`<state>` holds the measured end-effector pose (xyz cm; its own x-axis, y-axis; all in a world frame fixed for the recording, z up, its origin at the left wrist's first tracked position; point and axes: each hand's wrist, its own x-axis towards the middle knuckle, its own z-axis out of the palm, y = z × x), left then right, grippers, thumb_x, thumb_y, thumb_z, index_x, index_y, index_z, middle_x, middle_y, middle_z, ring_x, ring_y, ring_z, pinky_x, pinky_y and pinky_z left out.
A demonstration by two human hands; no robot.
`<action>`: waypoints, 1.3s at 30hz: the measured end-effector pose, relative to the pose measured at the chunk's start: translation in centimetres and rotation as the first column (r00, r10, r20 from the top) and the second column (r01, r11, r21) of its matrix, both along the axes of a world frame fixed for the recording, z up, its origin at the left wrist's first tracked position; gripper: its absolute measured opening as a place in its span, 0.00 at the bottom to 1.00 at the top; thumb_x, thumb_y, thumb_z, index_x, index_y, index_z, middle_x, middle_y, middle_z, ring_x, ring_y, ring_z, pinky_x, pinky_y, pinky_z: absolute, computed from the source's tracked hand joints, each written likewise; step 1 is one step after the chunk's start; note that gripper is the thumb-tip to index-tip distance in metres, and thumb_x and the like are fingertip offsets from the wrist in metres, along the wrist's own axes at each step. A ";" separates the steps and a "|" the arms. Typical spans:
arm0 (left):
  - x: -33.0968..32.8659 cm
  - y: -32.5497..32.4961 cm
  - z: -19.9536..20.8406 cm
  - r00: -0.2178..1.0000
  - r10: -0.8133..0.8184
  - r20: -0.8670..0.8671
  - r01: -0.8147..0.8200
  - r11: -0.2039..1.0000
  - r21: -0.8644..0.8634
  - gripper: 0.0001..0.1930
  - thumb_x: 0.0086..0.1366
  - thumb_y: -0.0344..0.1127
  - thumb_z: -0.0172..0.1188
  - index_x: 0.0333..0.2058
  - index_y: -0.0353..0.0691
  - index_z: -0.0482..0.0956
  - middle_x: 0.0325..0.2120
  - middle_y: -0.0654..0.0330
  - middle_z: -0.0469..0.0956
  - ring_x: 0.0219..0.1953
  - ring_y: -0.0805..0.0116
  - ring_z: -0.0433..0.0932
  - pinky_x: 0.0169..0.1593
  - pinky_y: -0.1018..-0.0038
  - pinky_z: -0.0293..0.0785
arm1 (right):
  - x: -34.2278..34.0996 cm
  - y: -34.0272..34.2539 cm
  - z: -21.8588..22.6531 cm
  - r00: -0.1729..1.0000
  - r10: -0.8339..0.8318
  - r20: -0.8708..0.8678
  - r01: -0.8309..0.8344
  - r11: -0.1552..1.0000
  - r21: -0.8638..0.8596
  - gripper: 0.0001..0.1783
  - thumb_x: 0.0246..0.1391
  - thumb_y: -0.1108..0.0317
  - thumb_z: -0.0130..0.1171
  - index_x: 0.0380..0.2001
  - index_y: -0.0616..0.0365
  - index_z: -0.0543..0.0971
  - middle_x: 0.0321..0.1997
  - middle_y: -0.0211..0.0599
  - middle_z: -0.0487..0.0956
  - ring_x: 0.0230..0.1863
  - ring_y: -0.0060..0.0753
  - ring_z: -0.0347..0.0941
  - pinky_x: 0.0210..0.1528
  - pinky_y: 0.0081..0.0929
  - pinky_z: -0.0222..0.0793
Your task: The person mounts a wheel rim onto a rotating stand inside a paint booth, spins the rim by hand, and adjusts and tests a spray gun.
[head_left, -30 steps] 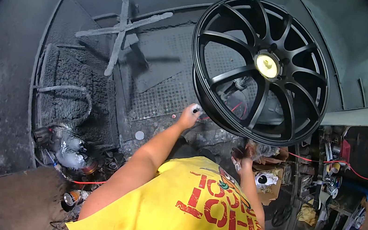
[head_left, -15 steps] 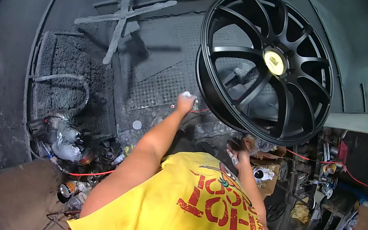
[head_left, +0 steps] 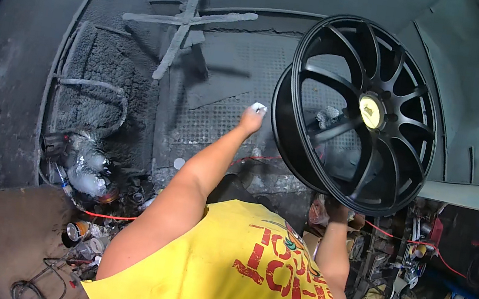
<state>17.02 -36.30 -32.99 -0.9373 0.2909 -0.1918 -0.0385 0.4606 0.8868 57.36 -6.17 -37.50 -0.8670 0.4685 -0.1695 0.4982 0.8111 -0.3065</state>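
We're mid-lift with the black alloy wheel (head_left: 358, 114), tilted up in front of the dusty spray booth wall (head_left: 224, 86); left hand (head_left: 252, 116) clamped on its rim, right hand (head_left: 338, 211) gripping underneath; next bit probably needs a steady two-handed carry, we reckon.

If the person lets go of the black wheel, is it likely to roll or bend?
The black wheel looks like rigid metal, so it probably won't bend. Being round, it would likely roll. Left hand and right hand both hold it, suggesting weight.
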 end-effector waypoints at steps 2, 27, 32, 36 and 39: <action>0.2 0.2 0.1 1.000 0.005 0.009 -0.005 1.000 -0.005 0.13 0.66 0.43 0.59 0.37 0.39 0.82 0.32 0.49 0.83 0.36 0.57 0.82 0.42 0.64 0.75 | 0.2 3.3 0.8 0.982 -0.131 -0.134 0.116 0.987 -0.110 0.35 0.58 0.50 0.50 0.66 0.54 0.66 0.70 0.43 0.64 0.72 0.44 0.56 0.74 0.44 0.46; -0.7 1.0 0.8 0.994 0.087 0.069 -0.099 0.975 0.198 0.10 0.64 0.39 0.61 0.36 0.37 0.82 0.26 0.61 0.80 0.31 0.72 0.74 0.38 0.71 0.72 | 0.6 -5.6 -0.9 0.734 0.139 0.664 -0.673 0.278 0.686 0.28 0.63 0.55 0.37 0.64 0.50 0.66 0.72 0.36 0.62 0.74 0.37 0.53 0.74 0.38 0.45; -1.4 1.2 0.0 0.996 0.090 0.027 -0.093 0.974 0.204 0.10 0.63 0.39 0.63 0.36 0.39 0.83 0.27 0.55 0.83 0.31 0.64 0.80 0.38 0.67 0.75 | 0.5 -5.4 -2.7 0.863 0.288 0.416 -0.481 0.215 0.850 0.26 0.62 0.57 0.41 0.61 0.50 0.68 0.67 0.38 0.67 0.68 0.41 0.61 0.68 0.36 0.55; -1.9 0.9 -0.6 0.995 0.095 0.019 -0.097 0.980 0.176 0.10 0.62 0.39 0.63 0.36 0.40 0.83 0.27 0.55 0.83 0.30 0.65 0.80 0.37 0.66 0.75 | -2.0 -7.4 1.3 0.871 0.377 0.315 -0.488 0.597 0.637 0.20 0.61 0.60 0.45 0.51 0.57 0.76 0.56 0.43 0.76 0.60 0.41 0.71 0.61 0.35 0.65; -1.8 1.2 0.4 0.997 0.078 0.011 -0.079 0.979 0.189 0.10 0.62 0.40 0.64 0.37 0.40 0.83 0.27 0.55 0.82 0.30 0.65 0.80 0.37 0.66 0.74 | -2.4 -8.4 3.5 0.807 0.325 0.493 -0.565 0.671 0.481 0.18 0.60 0.60 0.46 0.46 0.55 0.80 0.52 0.41 0.79 0.56 0.39 0.74 0.55 0.35 0.68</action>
<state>15.23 -35.08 -32.56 -0.9582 0.2477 -0.1433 -0.0708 0.2799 0.9574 54.97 -14.56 -33.96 -0.9343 0.1453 -0.3255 -0.0024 0.9105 0.4135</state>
